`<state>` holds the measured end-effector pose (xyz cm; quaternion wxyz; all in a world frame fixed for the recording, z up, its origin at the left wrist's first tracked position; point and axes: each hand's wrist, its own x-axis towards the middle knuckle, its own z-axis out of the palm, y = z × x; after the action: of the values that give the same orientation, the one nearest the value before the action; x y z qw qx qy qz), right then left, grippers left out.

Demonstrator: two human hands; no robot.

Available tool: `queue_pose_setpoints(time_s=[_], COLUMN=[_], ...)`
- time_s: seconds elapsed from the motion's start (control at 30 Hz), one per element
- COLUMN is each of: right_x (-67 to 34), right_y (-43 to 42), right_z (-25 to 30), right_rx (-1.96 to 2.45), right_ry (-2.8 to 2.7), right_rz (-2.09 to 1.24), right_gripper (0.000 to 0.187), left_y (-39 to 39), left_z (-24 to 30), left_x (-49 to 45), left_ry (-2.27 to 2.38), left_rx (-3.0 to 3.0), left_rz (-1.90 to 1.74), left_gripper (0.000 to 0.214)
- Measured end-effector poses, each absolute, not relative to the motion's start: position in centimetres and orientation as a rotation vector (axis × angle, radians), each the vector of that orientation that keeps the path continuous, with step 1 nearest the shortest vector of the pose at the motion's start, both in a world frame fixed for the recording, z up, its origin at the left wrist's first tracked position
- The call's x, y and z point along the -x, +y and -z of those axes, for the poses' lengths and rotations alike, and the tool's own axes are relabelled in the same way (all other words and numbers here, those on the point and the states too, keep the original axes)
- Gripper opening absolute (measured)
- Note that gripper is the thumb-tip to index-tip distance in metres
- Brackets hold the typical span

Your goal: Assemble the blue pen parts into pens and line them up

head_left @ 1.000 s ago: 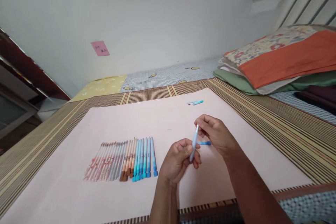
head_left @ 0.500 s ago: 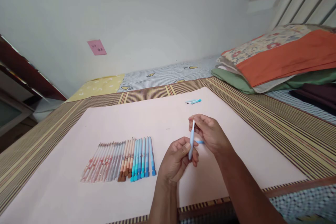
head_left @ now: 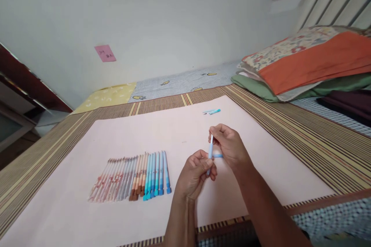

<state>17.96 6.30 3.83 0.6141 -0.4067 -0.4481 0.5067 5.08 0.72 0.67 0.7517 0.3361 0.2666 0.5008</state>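
My left hand (head_left: 197, 171) is closed around the light blue barrel (head_left: 210, 152) of a pen, held upright with thumb and fingers. Above it, my right hand (head_left: 227, 141) pinches the top of a slim white refill (head_left: 211, 139) that stands out of the barrel's upper end. The fingertips cover the refill's tip. Behind the hands, a blue pen part (head_left: 218, 156) lies on the pale pink sheet (head_left: 246, 185), partly hidden by the fingers. Farther off, a few small pen pieces (head_left: 214, 112) with a bright blue end rest on the sheet.
To the left, several pens (head_left: 156, 173) lie side by side in a row, grouped as clear-pink, grey, peach-brown and blue. A striped mat (head_left: 275, 131) borders the sheet. Folded bedding (head_left: 313, 65) is stacked at the right, and a pink note (head_left: 105, 53) is on the wall.
Both hands keep their grip on the pen, which stays nearly in place. My right hand has shifted slightly, and more of the blue part behind the barrel shows.
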Motion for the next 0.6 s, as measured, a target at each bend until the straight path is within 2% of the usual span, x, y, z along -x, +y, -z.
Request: queue_pose_setpoints(time_s=[0.4, 0.6], right_x=[-16.6, -16.6], right_y=[5.9, 6.3], right_z=[-2.9, -2.5], right_rx=[0.912, 0.922], right_ry=[-1.038, -0.879], right_rz=[-1.464, -1.384], right_gripper=[0.039, 0.038], left_y=[0.6, 0.6], left_z=[-0.3, -0.5], left_x=[-5.8, -5.5], left_ry=[0.525, 0.494], left_rx=[-0.711, -0.74], left_rz=[-1.116, -1.054], left_gripper=[0.034, 0.034])
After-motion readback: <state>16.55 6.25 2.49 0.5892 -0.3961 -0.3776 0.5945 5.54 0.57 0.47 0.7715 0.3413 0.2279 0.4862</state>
